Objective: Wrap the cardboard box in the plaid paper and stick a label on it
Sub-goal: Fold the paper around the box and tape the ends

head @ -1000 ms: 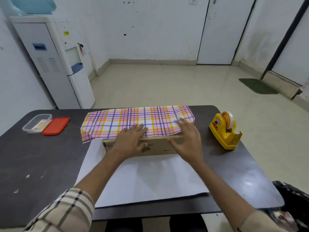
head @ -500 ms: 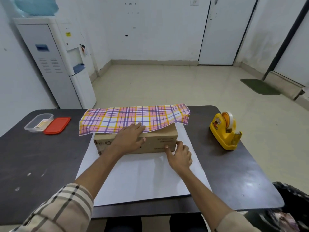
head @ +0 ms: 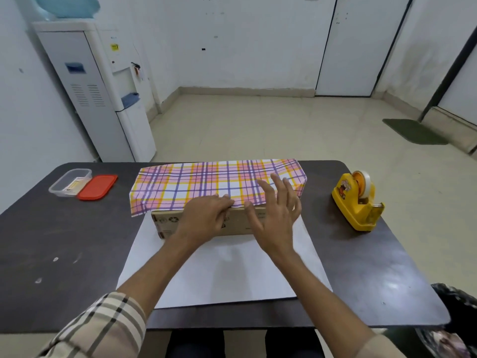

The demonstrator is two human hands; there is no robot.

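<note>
A long brown cardboard box (head: 167,223) lies on the white underside of the plaid paper (head: 196,184) in the middle of the dark table (head: 64,241). The paper's far flap is folded over the box top, plaid side up. My left hand (head: 204,218) rests flat on the box's near top edge, its fingertips on the flap's edge. With fingers spread, my right hand (head: 277,215) hovers over the right part of the box, just above the flap. The white part of the paper (head: 232,275) reaches toward me.
A yellow tape dispenser (head: 357,202) stands at the table's right side. A clear plastic tub (head: 69,182) holding small papers and its red lid (head: 97,187) lie at the far left. A water dispenser (head: 103,99) stands behind the table. A dark bag (head: 454,321) sits at the near right corner.
My right hand has risen from the box's lower right front corner to hover over its top right. The plaid flap has settled flatter over the box. My left hand stays put.
</note>
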